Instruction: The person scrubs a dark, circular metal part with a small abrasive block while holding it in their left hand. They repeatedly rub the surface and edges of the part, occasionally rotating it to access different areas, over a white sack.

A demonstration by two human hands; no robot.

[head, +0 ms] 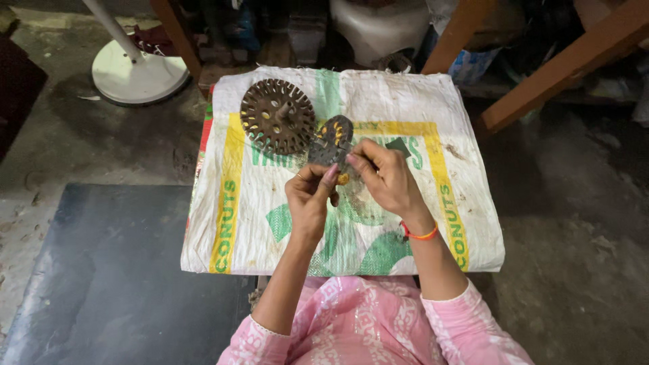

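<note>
My left hand (311, 196) and my right hand (384, 177) are raised together over a white woven sack (433, 108) spread on a small table. Both pinch a dark oval perforated metal disc (331, 140) with yellow bits stuck in its holes. The disc is tilted up between the fingertips. A small yellow piece (344, 178) shows at my left fingertips. Just left of the disc, a larger round rusty perforated disc with a central stem (277, 116) rests on the sack, touching or nearly touching the held disc. An orange thread band circles my right wrist.
A white round stand base with a pole (138, 74) sits on the concrete floor at the upper left. Wooden beams (561, 64) slant at the upper right. A dark mat (108, 270) lies at the lower left. Cluttered items sit behind the table.
</note>
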